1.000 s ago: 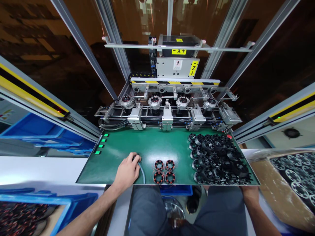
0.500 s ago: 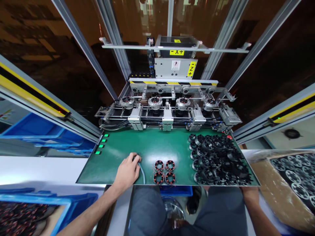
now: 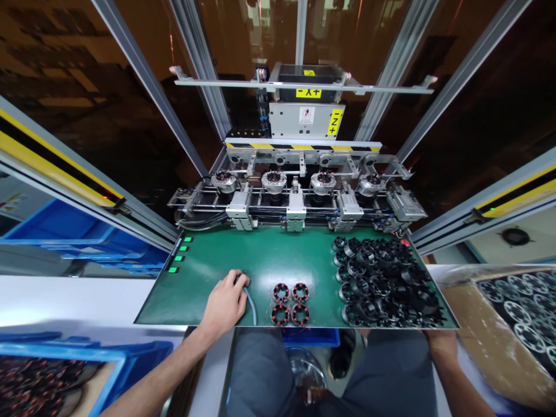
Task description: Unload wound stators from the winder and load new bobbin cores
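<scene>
My left hand (image 3: 226,298) rests on the green work surface (image 3: 208,255), its fingers curled round a tool with a curved blue-grey handle (image 3: 252,305); the tool's kind is mostly hidden under the fingers. To the right of this hand lie several wire-wound motor stators (image 3: 281,292), black rings with copper-coloured windings, set in a small square. My right hand (image 3: 441,343) is at the right front edge, beside my leg, its fingers hidden under the worktop.
Black ring-shaped plastic parts (image 3: 382,284) crowd the right side. Behind stands a winding machine (image 3: 295,202) with several stators on its holders. Striped posts (image 3: 61,165) flank the station. A blue bin (image 3: 125,365) with stators is at left, a box (image 3: 473,318) of rings at right.
The machine's upper carriage with its long bar has shifted slightly to the left. Both of my hands and the loose parts stay where they were.
</scene>
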The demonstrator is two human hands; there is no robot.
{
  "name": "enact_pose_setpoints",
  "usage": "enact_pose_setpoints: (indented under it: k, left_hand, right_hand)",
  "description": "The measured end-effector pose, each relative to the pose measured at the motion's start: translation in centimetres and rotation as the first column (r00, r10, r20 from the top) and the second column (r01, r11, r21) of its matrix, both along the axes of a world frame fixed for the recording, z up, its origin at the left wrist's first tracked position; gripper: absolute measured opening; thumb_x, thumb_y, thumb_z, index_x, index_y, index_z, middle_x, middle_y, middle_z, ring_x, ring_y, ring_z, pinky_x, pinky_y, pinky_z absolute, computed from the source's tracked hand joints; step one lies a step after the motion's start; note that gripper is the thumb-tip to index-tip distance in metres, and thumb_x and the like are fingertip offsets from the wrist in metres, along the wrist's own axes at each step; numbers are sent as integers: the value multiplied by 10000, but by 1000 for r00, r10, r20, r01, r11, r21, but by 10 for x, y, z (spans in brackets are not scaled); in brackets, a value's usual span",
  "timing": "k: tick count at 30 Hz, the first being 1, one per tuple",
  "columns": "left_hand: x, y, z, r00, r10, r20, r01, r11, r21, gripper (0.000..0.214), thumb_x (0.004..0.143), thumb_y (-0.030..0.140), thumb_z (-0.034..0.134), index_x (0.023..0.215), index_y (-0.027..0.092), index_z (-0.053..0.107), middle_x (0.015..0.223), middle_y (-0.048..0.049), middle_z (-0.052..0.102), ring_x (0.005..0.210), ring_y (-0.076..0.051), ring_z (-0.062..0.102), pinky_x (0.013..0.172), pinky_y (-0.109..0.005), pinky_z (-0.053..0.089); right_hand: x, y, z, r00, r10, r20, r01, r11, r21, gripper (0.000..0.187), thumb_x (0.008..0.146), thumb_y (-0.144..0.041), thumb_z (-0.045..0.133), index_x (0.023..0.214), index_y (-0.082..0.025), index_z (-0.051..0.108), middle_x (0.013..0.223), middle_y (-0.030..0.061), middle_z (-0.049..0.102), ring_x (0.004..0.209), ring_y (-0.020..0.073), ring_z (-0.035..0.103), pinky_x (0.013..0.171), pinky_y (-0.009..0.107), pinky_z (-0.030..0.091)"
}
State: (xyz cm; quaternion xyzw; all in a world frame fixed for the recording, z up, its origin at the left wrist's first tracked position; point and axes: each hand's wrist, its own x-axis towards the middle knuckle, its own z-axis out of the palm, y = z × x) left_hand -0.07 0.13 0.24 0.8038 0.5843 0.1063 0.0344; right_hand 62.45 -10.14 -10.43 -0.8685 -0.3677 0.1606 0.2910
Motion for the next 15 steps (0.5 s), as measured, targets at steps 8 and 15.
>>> enact_pose_setpoints:
  k: [8, 15]
  left_hand:
    - [0, 0, 0, 1000, -3, -19, 3, 1000, 7, 210, 1006, 151, 465, 1102, 235, 632, 1237, -88, 644, 925, -221, 682, 875, -385, 549]
    - [0, 0, -2, 1000, -1, -25, 1, 1000, 12, 202, 1009, 149, 465, 1099, 233, 625, 1248, -87, 640, 927, -214, 678, 886, -376, 544]
  right_hand:
    - [0, 2, 2, 999, 11, -39, -10, 1000, 5, 1053, 509, -603, 624, 1476, -188, 570, 1721, 199, 442, 1663, 400, 323, 1346, 437, 247]
    - [-1, 1, 3, 1000, 14, 6, -14, 1000, 14, 930, 497, -632, 638, 1310, -181, 649, 1657, 239, 493, 1638, 444, 354, 1306, 464, 326]
